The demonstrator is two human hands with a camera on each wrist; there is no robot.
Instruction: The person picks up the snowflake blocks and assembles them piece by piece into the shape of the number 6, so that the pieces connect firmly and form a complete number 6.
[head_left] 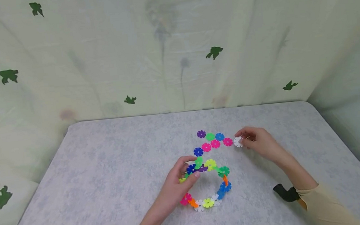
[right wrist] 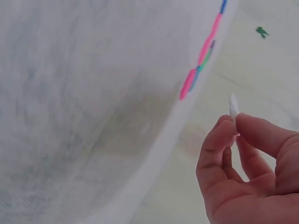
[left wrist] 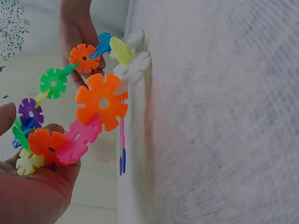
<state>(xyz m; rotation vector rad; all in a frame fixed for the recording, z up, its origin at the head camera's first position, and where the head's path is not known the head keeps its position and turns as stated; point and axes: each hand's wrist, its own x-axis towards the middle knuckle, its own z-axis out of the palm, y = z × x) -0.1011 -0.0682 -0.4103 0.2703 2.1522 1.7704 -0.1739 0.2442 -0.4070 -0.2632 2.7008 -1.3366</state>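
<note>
A ring of linked, notched plastic flower discs point(head_left: 208, 203) in several colours stands toward the near side of the table. My left hand point(head_left: 176, 182) holds its left part, thumb on the near side and fingers behind; the left wrist view shows orange, pink and pale yellow discs point(left wrist: 29, 162) against the palm. Between the thumb and fingertips of my right hand point(head_left: 259, 143), a white disc point(head_left: 238, 142) is pinched, seen edge-on in the right wrist view point(right wrist: 233, 106). It is close to the right of a pink disc point(head_left: 228, 142) lying flat on the table.
Beyond the ring, blue, pink, green and purple discs point(head_left: 215, 144) lie flat in two short rows. The grey mottled table point(head_left: 107, 169) meets a pale curtain point(head_left: 176, 73) with green bird shapes at its back edge. A black strap piece point(head_left: 286, 193) is at the right wrist.
</note>
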